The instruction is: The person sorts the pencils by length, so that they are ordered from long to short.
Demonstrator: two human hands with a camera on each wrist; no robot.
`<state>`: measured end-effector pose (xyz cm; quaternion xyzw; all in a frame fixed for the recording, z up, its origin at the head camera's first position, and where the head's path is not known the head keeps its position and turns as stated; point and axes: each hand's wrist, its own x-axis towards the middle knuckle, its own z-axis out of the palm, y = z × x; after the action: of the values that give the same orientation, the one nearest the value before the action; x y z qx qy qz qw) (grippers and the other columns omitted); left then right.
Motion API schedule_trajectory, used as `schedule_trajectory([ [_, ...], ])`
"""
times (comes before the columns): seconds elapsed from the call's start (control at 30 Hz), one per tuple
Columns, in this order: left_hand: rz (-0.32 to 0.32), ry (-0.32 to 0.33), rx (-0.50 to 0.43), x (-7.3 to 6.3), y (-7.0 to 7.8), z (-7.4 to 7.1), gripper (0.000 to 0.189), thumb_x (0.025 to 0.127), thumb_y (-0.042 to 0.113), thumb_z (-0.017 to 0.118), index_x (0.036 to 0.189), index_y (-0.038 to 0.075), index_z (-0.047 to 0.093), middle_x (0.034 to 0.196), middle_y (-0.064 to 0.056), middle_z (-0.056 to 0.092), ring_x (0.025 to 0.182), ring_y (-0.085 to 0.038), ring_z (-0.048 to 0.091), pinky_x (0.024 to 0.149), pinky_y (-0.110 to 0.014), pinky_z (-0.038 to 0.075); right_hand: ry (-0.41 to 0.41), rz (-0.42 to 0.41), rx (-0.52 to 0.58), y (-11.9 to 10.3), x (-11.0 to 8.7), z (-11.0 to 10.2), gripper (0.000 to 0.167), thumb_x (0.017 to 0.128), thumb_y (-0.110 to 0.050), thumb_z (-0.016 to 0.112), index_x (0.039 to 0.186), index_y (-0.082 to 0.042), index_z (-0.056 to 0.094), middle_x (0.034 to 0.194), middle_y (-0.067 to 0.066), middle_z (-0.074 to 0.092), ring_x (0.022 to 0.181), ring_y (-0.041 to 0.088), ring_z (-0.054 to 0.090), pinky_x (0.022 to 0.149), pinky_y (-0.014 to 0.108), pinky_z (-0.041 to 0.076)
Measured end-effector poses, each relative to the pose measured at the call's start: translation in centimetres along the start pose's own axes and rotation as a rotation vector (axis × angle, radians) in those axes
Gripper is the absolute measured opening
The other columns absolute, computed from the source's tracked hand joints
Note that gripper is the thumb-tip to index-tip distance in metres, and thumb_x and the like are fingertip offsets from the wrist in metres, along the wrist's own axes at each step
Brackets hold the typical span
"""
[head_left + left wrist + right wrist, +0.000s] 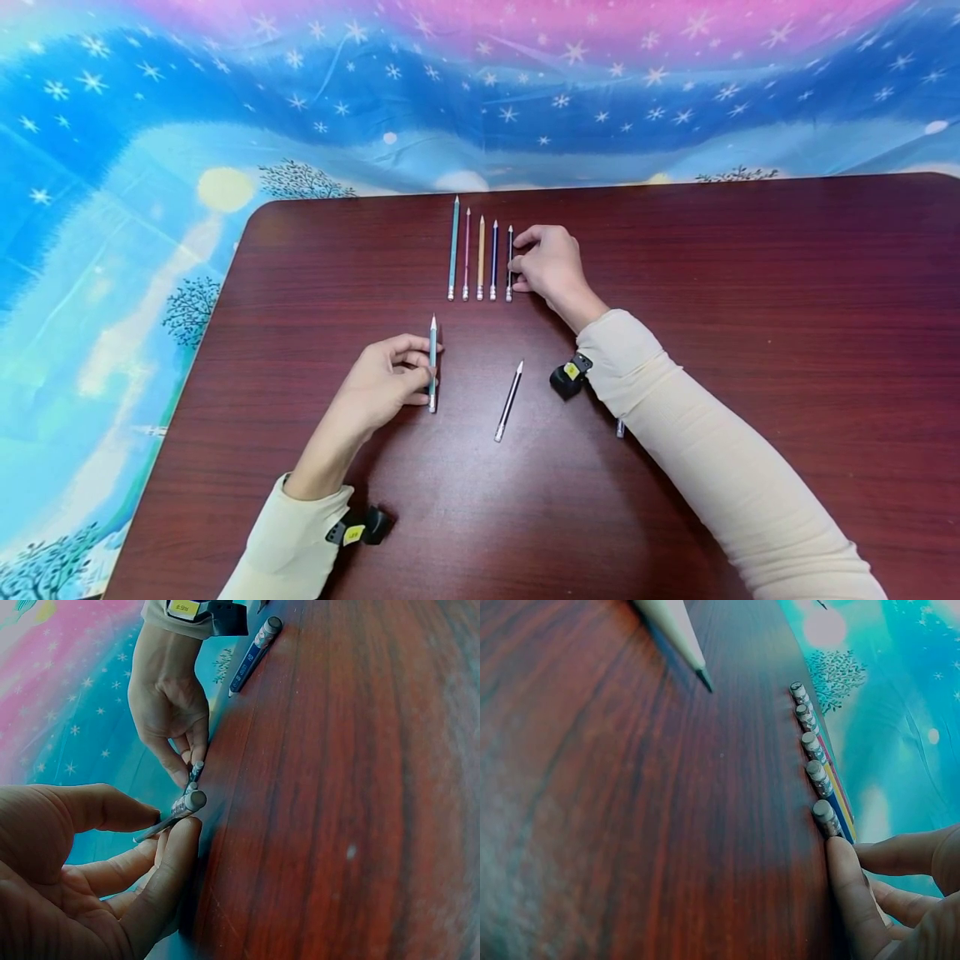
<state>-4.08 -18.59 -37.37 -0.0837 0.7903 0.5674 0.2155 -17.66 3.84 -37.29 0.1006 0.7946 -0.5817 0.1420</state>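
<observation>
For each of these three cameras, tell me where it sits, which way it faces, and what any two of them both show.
Head: above the table, looking forward and down; both forearms show, left hand holding a teal pencil, right hand at the row of pencils.
Left wrist: low at the table edge, facing across the wood; left fingers pinch the teal pencil's eraser end.
Right wrist: low over the table, facing the eraser ends; right fingertips show.
Shared: head and left wrist both show the teal pencil and right hand.
</observation>
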Motion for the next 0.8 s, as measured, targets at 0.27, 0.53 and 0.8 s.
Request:
schedule_trajectory([
  [0.27,0.002,-0.001,0.005,0.0,-0.03,0.02,0.035,0.097,-0.005,0.056,0.131,-0.004,0.063,0.101,-0.011,0.064,0.08,-0.011,0.064,0.07,-0.027,0.063,0.004,-0.002,-0.004,0.02,0.03,0.0,0.03,0.096,0.005,0.067,0.125,0.001,0.068,0.091,0.012,0.065,0.054,0.011,0.065,0.056,0.025,0.062],
  [0.53,-0.001,-0.001,0.006,0.0,-0.05,0.04,0.035,0.097,-0.004,0.057,0.131,-0.004,0.063,0.101,-0.011,0.065,0.08,-0.011,0.064,0.071,-0.028,0.063,0.002,0.002,-0.006,0.03,0.04,-0.01,0.029,0.096,0.005,0.067,0.125,0.001,0.067,0.091,0.012,0.063,0.053,0.011,0.064,0.055,0.025,0.061],
  [0.8,-0.003,0.004,0.009,-0.09,0.12,-0.02,0.035,0.097,-0.005,0.056,0.131,-0.003,0.064,0.101,-0.011,0.064,0.081,-0.011,0.065,0.07,-0.028,0.063,-0.004,-0.002,-0.013,-0.06,-0.04,-0.07,0.029,0.097,0.004,0.066,0.126,0.0,0.067,0.095,0.013,0.065,0.055,0.011,0.065,0.056,0.025,0.062],
])
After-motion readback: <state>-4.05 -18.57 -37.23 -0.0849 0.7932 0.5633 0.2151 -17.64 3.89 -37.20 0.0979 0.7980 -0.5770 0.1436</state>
